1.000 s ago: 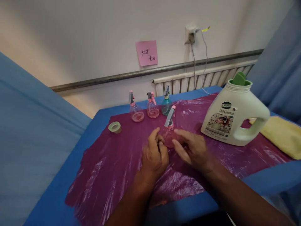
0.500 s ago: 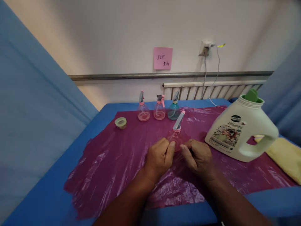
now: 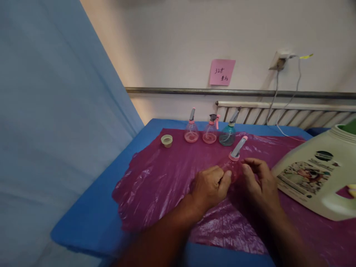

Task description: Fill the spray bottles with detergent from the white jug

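Note:
A clear pink spray bottle [image 3: 234,167] with a grey and pink trigger head stands slightly tilted in front of me. My left hand [image 3: 213,185] is closed around its left side, thumb pressed against the body. On the other side, my right hand [image 3: 260,181] has its fingers apart and curved near the bottle, apparently not gripping it. Behind stand two more pink spray bottles, one at the left [image 3: 191,134] and one in the middle [image 3: 210,135], each with some liquid in the bottom, and a teal spray bottle [image 3: 228,134].
A large cream jug [image 3: 303,178] with a green top stands close on the right. A small translucent cup [image 3: 167,141] sits at the left. Purple plastic sheeting [image 3: 164,185] covers much of the blue table [image 3: 91,215]. A blue curtain [image 3: 55,111] hangs at left.
The view has turned left, so everything appears further right. My right hand has loosened from the bottle and its fingers have spread. My left hand still holds the bottle.

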The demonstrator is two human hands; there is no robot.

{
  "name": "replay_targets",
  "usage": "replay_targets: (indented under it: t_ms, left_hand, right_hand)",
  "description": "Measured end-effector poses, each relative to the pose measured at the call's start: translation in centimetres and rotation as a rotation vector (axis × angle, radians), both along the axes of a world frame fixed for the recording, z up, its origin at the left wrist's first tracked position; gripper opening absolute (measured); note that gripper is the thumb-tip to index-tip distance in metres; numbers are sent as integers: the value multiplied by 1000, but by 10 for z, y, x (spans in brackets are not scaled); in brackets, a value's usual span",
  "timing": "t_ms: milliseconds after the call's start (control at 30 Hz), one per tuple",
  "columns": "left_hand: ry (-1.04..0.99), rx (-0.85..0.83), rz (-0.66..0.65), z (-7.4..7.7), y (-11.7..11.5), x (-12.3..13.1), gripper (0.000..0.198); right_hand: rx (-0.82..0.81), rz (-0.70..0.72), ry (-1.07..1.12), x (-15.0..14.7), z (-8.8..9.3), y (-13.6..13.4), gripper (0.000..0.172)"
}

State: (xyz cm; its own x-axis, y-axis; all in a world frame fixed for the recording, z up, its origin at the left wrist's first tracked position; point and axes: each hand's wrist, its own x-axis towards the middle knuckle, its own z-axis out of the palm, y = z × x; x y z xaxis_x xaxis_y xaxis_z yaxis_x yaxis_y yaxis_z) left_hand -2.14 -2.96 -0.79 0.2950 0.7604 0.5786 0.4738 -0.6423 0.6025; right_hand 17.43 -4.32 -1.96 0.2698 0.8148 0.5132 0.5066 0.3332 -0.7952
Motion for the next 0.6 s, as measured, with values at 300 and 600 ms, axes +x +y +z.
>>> replay_targets:
  t_ms: [300,600]
  left_hand:
    - [-162,8,42,12,0,-2,11]
    - [-279,-202,111,24,0,-5,30]
  right_hand:
    - [-113,251,42,-9,-28,19,87]
    - [-205,195,-32,-18,-31,28,96]
